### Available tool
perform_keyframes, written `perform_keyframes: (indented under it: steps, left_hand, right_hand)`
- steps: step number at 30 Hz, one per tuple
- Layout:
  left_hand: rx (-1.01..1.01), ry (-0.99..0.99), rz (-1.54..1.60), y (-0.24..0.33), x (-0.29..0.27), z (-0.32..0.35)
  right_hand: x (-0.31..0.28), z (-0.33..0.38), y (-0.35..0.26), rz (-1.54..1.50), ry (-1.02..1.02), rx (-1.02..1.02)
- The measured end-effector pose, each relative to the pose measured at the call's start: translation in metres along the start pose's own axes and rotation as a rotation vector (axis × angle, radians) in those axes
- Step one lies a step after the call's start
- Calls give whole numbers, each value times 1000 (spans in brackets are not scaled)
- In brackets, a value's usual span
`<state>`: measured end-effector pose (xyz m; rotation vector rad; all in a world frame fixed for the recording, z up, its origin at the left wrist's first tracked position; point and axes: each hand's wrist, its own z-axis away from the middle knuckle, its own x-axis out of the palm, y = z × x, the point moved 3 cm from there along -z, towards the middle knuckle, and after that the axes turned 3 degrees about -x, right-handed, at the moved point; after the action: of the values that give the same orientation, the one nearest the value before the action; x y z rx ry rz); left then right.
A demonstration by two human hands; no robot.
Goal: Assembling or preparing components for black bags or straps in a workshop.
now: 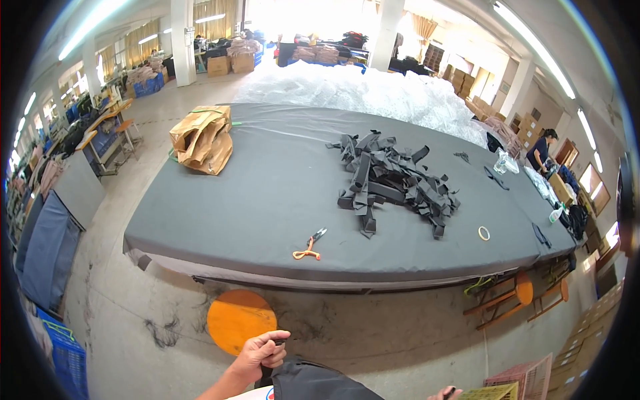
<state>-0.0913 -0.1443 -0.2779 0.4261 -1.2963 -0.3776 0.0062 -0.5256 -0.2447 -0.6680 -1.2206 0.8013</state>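
Observation:
My left hand (263, 351) is at the bottom, just in front of the round orange stool seat. Its thumb and forefinger pinch a small dark thing too small to name. My right hand (445, 394) shows only partly at the lower edge, its fingers closed around another small dark piece. Between the hands spreads a dark cloth (320, 383) close to my body; whether the pinched pieces belong to it I cannot tell. Past them stands a large table (267, 220) under a grey cover. On it lie a pile of dark fabric strips (393, 180) and orange-handled snips (310, 245).
The orange stool (241, 321) stands before the table. Brown paper bags (202, 140) sit at its left end, a tape roll (483, 233) at its right. Clear plastic sheeting (360, 93) heaps behind. Wooden stools (507, 300) and crates (523, 380) are at right. A person (541, 152) stands far right.

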Motion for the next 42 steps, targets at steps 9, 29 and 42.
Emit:
perform_keyframes:
  steps: [9, 29, 42]
  left_hand:
    - [-355, 85, -644, -56, -21, -67]
    - [-508, -238, -906, -75, -34, -65]
    - [-504, -229, -810, -80, -53, -63]
  right_hand:
    - [53, -50, 108, 378, -534, 657]
    - [76, -39, 211, 656, -631, 602]
    - [68, -39, 228, 960, -749, 396]
